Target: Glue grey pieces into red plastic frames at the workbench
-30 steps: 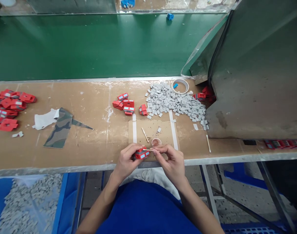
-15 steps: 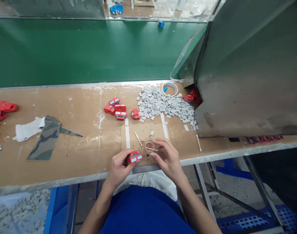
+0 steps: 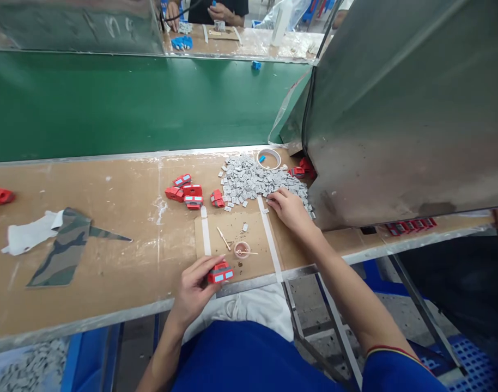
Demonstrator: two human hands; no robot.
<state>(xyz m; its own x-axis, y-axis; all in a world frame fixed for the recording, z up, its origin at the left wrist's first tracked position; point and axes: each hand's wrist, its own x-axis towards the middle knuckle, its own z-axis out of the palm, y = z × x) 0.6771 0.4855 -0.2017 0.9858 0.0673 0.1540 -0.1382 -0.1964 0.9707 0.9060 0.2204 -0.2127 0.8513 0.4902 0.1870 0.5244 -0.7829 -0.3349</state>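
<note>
My left hand (image 3: 194, 286) grips a red toy vehicle part (image 3: 221, 274) with grey trim and two pale blue windows, just over the table's front edge. My right hand (image 3: 292, 209) reaches to the near edge of a pile of small flat grey pieces (image 3: 247, 179). Its thumb and fingertips are pinched together there; whatever lies between them is too small to make out. Between the hands stands a small clear cup (image 3: 241, 246) with a thin stick (image 3: 251, 252) resting across it. A cotton swab (image 3: 223, 238) and a single grey piece (image 3: 244, 227) lie behind the cup.
Several red parts (image 3: 192, 190) sit left of the pile. A tape roll (image 3: 279, 158) rests at its back. Camouflage cloth (image 3: 67, 250) lies at left. A large metal panel (image 3: 396, 120) blocks the right. Beyond the green belt (image 3: 130, 103), a co-worker's hands (image 3: 222, 13) show.
My right hand has left the cup and moved forward to the grey pile; the stick now rests in the cup. My left hand still holds the red part. The view has tilted up.
</note>
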